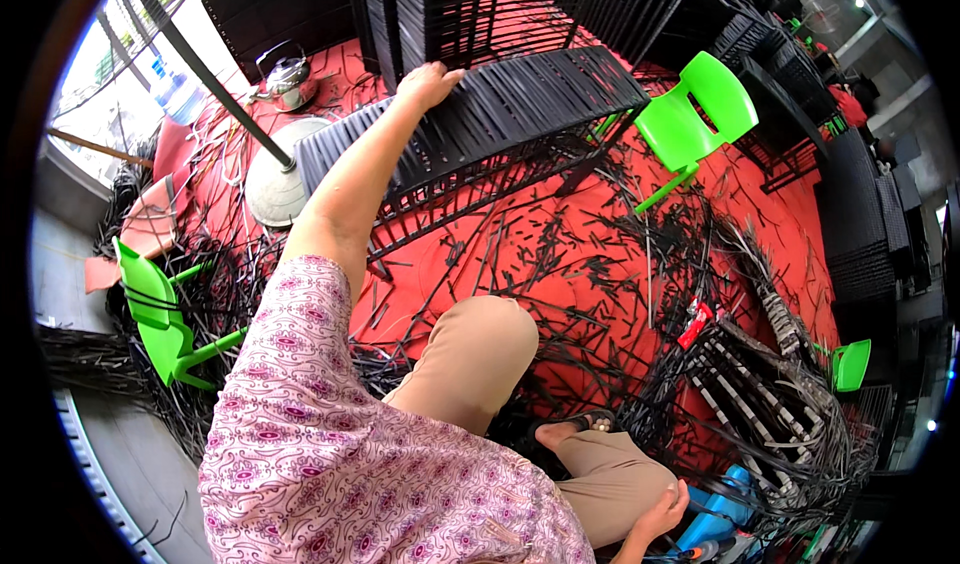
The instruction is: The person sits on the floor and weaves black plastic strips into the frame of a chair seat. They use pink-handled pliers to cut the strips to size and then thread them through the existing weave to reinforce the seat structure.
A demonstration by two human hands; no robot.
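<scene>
"Where did the light come from?"

"Mostly daylight at the upper left, where the opening (88, 64) glared nearly white and washed out the water bottle (177, 92). Small lamps (860, 4) shone at the dimmer upper right."

"Any shine or shadow?"

"The kettle (290, 74) glinted, the black bench (540, 89) caught a soft sheen, and the dark furniture (855, 214) at far right sank into shadow."

"And sharpness?"

"Fairly crisp in the middle; straight edges bowed toward the rounded black rim, where details softened and blurred into darkness."
</scene>
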